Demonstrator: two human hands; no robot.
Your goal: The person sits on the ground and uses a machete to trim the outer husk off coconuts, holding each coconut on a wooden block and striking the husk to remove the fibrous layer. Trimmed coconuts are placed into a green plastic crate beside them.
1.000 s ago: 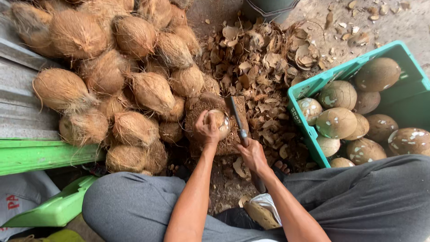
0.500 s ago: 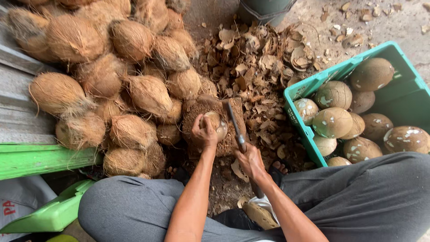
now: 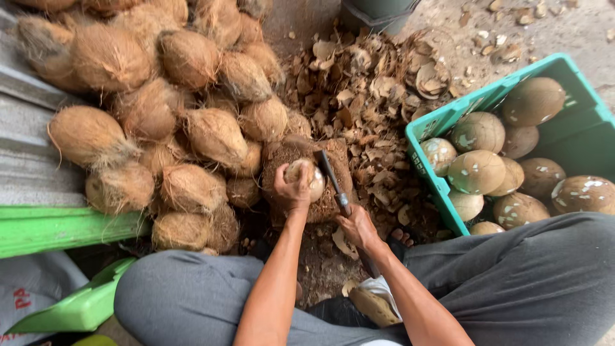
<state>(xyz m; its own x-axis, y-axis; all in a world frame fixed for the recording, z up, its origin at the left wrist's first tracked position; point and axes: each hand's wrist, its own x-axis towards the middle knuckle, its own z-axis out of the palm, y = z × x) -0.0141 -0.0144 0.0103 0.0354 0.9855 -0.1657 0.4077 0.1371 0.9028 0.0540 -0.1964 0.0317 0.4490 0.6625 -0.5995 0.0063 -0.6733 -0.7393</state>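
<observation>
My left hand [image 3: 291, 191] grips a partly peeled coconut [image 3: 310, 177] and presses it onto a worn wooden chopping block [image 3: 330, 160]. My right hand [image 3: 359, 228] holds a cleaver [image 3: 332, 178] by its handle. Its dark blade lies against the right side of the coconut. Both forearms reach out between my knees in grey trousers.
A heap of brown husked coconuts [image 3: 166, 115] fills the left. Broken shell chips [image 3: 378, 96] cover the ground behind the block. A green plastic crate [image 3: 429, 128] at right holds several peeled coconuts [image 3: 477, 172]. A green board [image 3: 57, 227] lies at left.
The cleaver blade has come down closer against the coconut. My left hand has kept its grip and turned the coconut slightly on the block.
</observation>
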